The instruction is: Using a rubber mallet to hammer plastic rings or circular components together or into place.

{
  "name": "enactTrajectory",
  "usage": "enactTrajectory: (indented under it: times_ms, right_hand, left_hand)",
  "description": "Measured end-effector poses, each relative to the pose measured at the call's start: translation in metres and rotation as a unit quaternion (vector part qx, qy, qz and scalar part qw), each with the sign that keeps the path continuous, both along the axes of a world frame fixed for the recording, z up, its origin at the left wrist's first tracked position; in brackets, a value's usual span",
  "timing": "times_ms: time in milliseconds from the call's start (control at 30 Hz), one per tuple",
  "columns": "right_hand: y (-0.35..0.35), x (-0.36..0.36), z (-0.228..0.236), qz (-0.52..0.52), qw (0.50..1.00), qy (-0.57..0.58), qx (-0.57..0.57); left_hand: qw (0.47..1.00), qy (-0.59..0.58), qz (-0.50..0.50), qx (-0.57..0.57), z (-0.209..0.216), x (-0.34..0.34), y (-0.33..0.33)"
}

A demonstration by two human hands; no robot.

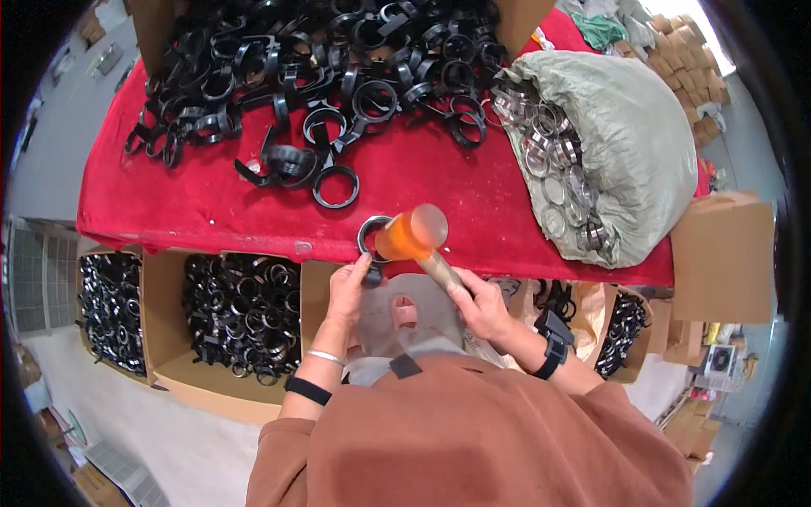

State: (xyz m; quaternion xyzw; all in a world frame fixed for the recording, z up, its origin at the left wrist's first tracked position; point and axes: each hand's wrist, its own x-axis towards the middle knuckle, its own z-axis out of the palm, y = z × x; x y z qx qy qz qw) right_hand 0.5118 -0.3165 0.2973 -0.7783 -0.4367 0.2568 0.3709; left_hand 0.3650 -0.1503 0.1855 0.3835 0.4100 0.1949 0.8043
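Note:
My right hand [483,309] is closed round the wooden handle of a mallet [405,237] with an orange, see-through head. At the front edge of the red-covered table [245,215], my left hand [346,291] grips a black ring-shaped part [372,272] that has a shiny metal ring [363,232] in it. The mallet head covers the right side of this ring; whether the two touch I cannot tell. Just beyond lie a loose black ring part [336,187] and a black ring with an arm [289,162].
Black ring parts [338,68] lie heaped across the back of the table. On the right, a pale woven sack [634,152] spills metal rings [553,160]. Cardboard boxes [165,296] of black rings [245,308] stand below the table edge on both sides.

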Motion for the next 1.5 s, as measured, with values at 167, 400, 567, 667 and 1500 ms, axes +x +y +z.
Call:
enactTrajectory:
  times_ms: [167,400,567,667,1500]
  right_hand:
    - [-0.016,0.041,0.011,-0.093,0.988,0.117,-0.043]
    - [-0.033,0.098,0.016,-0.114,0.987,-0.098,0.053]
    - [-0.029,0.13,0.005,-0.1,0.953,-0.277,0.071]
    - [-0.022,0.139,-0.009,-0.083,0.94,-0.329,0.036]
    - [0.006,0.125,-0.035,-0.064,0.939,-0.311,-0.131]
  left_hand:
    - [0.998,-0.02,0.027,-0.052,0.023,-0.073,0.006]
    - [0.904,0.366,0.114,0.189,0.016,-0.277,0.047]
    - [0.659,0.576,0.081,0.476,0.035,-0.247,0.068]
    - [0.659,0.49,0.064,0.567,0.07,-0.14,0.064]
    - [0.664,0.243,-0.068,0.704,0.088,0.067,0.231]
